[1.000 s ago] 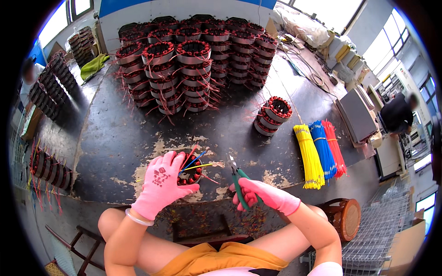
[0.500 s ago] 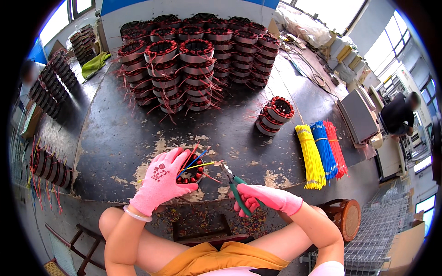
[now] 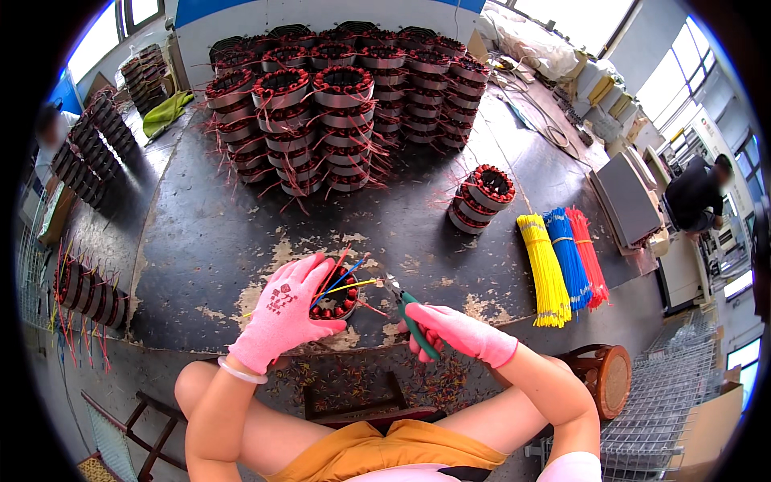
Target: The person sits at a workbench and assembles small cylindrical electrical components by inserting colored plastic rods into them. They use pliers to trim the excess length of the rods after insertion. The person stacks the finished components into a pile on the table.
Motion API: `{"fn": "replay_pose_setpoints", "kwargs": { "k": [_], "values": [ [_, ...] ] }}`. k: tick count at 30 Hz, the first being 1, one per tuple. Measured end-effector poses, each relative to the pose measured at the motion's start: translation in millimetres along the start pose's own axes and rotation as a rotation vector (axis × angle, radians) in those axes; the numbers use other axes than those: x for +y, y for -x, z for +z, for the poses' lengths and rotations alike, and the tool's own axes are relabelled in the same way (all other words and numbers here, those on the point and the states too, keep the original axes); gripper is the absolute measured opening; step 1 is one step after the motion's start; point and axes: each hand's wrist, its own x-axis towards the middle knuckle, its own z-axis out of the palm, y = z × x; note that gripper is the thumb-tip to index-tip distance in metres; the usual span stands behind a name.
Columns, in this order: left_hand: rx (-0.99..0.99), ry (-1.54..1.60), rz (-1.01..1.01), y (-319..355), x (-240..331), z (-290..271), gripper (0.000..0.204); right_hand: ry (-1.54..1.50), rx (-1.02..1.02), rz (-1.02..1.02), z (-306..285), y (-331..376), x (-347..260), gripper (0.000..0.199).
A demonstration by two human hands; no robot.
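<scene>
My left hand (image 3: 283, 312), in a pink glove, grips a motor stator (image 3: 347, 305) that sits at the table's near edge. Its fingers wrap over the left side of the ring. Red, blue and yellow wires stick out of the stator toward the upper right. My right hand (image 3: 466, 331), also gloved in pink, is closed around green-handled cutting pliers (image 3: 412, 320). The plier jaws meet the tip of the yellow wire (image 3: 358, 284), right of the stator. Whether the jaws bite the wire is too small to tell.
Tall stacks of stators (image 3: 344, 120) fill the table's far side. A short stator stack (image 3: 480, 199) stands right of centre, near yellow, blue and red wire bundles (image 3: 544, 277). More stators (image 3: 90, 296) lie at the left edge. A person (image 3: 697, 193) is at the far right.
The plier handles have come closer together as my right hand squeezed, and that hand has shifted slightly up and left. My left hand still holds the stator in nearly the same place.
</scene>
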Motion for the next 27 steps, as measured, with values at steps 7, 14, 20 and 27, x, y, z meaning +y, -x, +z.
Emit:
{"fn": "replay_pose_setpoints", "kwargs": {
  "k": [7,14,20,27],
  "values": [
    [-0.008,-0.024,-0.131,-3,17,-1,0.092,-0.077,0.037,-0.024,0,-1,10,0.065],
    [-0.007,-0.119,-0.245,-1,21,2,0.091,-0.179,-0.083,-0.004,-6,7,13,0.07],
    [0.044,-0.088,-0.115,1,10,-4,0.09,-0.145,-0.147,0.032,-10,6,15,0.07],
    [0.071,-0.182,-0.273,2,18,4,0.096,-0.204,-0.198,0.055,5,17,20,0.069]
  ]
}}
